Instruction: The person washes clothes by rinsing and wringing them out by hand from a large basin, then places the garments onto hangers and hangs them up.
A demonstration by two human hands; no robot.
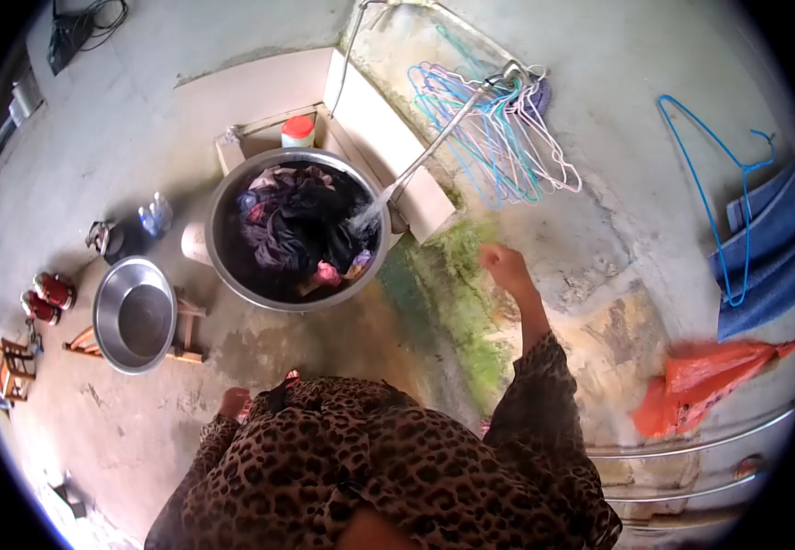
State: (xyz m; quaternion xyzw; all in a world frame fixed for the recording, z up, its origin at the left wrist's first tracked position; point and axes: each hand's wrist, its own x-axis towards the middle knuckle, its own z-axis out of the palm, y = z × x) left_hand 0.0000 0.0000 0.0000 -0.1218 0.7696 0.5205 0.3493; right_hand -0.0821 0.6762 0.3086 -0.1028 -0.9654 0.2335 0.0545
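My right hand (504, 266) is raised to the right of a large metal basin (223, 275), over mossy ground. Its fingers are curled in, and nothing shows in them. My left hand (234, 403) hangs low beside my leopard-print clothing, small and partly hidden, so its fingers cannot be made out. Dark, purple and pink clothes (301, 220) lie wet in the basin. Water (365, 218) runs into it from a slanted pipe (443, 133). Neither hand touches the basin.
Several wire hangers (498, 137) hang by the pipe. A red-lidded tub (297, 131) stands behind the basin. Leftward, a smaller metal basin (145, 321) rests on a wooden stool (191, 312). A blue hanger (732, 165), blue cloth (755, 275) and red plastic bag (690, 385) are right.
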